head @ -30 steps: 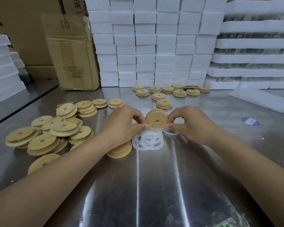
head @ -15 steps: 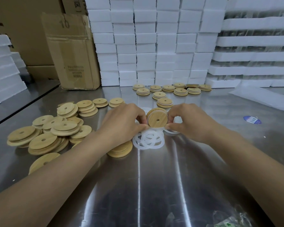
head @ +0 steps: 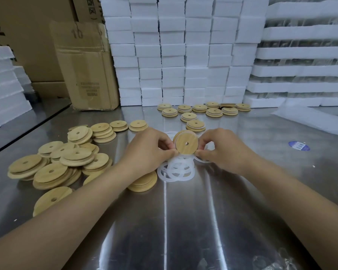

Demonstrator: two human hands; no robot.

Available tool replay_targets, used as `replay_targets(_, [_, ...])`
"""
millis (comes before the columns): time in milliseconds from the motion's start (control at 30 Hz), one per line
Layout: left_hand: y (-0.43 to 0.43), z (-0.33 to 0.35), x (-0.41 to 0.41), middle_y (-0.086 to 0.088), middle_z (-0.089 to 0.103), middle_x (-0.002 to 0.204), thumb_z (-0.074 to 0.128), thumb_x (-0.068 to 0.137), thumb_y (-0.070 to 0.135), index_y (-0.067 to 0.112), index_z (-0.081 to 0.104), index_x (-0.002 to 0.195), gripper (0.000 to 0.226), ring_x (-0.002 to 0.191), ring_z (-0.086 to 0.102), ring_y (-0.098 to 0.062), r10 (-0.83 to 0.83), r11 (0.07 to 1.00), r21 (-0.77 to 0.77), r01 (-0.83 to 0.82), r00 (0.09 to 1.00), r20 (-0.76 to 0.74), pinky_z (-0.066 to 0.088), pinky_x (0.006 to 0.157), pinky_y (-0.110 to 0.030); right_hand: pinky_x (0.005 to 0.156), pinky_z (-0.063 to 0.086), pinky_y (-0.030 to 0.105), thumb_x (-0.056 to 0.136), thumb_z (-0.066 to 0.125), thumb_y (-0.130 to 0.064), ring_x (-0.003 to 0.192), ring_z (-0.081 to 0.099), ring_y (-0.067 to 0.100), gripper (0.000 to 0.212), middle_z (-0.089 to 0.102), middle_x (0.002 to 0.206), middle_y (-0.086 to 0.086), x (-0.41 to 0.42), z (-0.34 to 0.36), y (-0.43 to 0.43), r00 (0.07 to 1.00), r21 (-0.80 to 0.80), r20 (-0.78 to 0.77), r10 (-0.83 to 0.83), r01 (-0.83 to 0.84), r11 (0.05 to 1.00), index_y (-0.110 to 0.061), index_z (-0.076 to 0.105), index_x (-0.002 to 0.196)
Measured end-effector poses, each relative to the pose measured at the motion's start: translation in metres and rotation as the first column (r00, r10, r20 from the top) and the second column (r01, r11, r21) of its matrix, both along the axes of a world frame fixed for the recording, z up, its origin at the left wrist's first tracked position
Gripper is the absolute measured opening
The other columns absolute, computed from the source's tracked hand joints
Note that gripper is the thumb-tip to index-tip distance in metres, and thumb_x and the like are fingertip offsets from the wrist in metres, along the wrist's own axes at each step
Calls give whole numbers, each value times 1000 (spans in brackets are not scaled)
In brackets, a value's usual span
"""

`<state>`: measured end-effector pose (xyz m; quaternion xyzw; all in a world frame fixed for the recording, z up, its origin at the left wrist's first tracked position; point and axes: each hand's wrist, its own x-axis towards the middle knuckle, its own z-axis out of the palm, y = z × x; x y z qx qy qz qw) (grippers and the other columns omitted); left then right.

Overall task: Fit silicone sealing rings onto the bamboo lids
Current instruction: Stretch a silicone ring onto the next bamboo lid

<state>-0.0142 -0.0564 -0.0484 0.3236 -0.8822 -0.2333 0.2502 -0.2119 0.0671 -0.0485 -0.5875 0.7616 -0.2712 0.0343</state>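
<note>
The left hand (head: 146, 151) and right hand (head: 222, 151) are pinching one lid (head: 186, 143) between them, thumbs and fingers curling onto its rim from either side. The lid is standing nearly on edge, its flat face and small centre hole facing the camera. It is hanging over the middle of the worktop (head: 183, 230), just above a loose heap of white rings (head: 176, 169). A pale strip is showing along the lid's upper rim; whether that is a ring seated there is unclear. A short lid stack (head: 144, 182) is lying under the left wrist, just beside the heap. More lids (head: 66, 162) are sprawling in an overlapping pile toward the left edge. Small neat stacks (head: 199, 111) are sitting near the far edge, in front of a wall of foam blocks (head: 174, 55). A carton (head: 86, 71) is standing toward the far left corner, and a blue sticker (head: 299, 146) is lying toward the right edge.
</note>
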Motion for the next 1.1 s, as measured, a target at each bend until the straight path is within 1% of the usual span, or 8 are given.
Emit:
replay_targets(100, [-7, 0, 2, 16, 76, 68, 90, 86, 23, 25, 82, 76, 12, 63, 67, 5, -48, 989, 138, 58, 996, -70, 43, 55, -7, 72, 41, 12, 89, 81, -22, 81, 61, -4, 15, 74, 85, -11, -6, 3, 1, 994, 1, 96, 55, -55, 998, -23, 74, 76])
replay_targets(233, [-9, 1, 5, 15, 73, 60, 92, 84, 21, 20, 84, 80, 8, 50, 60, 7, -52, 951, 295, 90, 989, -136, 41, 50, -6, 79, 52, 28, 91, 79, -13, 74, 62, 8, 12, 76, 85, 12, -11, 7, 3, 952, -12, 279, 130, -131, 991, -7, 78, 81])
replay_targets(367, [-7, 6, 7, 4, 81, 77, 92, 83, 26, 19, 85, 84, 11, 64, 70, 0, 8, 892, 439, 104, 969, -246, 48, 55, -11, 79, 50, 20, 93, 79, -13, 79, 66, 10, 11, 77, 92, 18, -11, 9, 8, 858, -93, 484, 171, -143, 985, -5, 79, 85])
replay_targets(467, [-7, 12, 10, 3, 84, 94, 90, 85, 31, 23, 85, 89, 10, 90, 78, -4, 50, 827, 542, 152, 939, -339, 53, 77, -23, 82, 49, 12, 93, 79, -18, 89, 69, 5, 8, 81, 97, 7, -9, 16, 8, 776, -158, 610, 160, -79, 984, -14, 82, 88])
replay_targets(567, [-6, 16, 13, -1, 84, 104, 87, 88, 31, 21, 85, 96, 14, 103, 79, -11, 71, 742, 630, 231, 906, -416, 50, 90, -32, 94, 50, 23, 93, 78, -24, 100, 70, 7, 7, 82, 106, -2, -5, 23, 9, 704, -201, 684, 188, -66, 977, -20, 84, 91])
replay_targets(733, [-1, 19, 14, -7, 83, 112, 83, 91, 25, 18, 86, 96, 9, 108, 79, -16, 98, 633, 697, 338, 858, -505, 50, 86, -28, 106, 46, 32, 91, 74, -29, 122, 70, 12, 26, 79, 120, 1, 1, 27, 12, 576, -216, 789, 213, -64, 974, -13, 79, 111])
replay_targets(900, [5, 20, 12, -10, 83, 112, 83, 91, 21, 8, 80, 110, 23, 104, 81, -19, 224, 520, 774, 362, 816, -532, 51, 76, -25, 103, 46, 33, 95, 72, -24, 116, 73, 13, 19, 80, 116, 6, 9, 26, 13, 517, -229, 829, 215, -36, 973, -12, 80, 108])
replay_targets(1100, [12, 16, 13, -9, 83, 108, 83, 90, 17, 6, 78, 109, 22, 101, 82, -20, 272, 540, 764, 355, 785, -557, 49, 75, -26, 94, 49, 33, 92, 78, -24, 101, 78, 15, 17, 82, 105, 6, 19, 23, 12, 519, -251, 833, 189, 51, 967, -10, 81, 101])
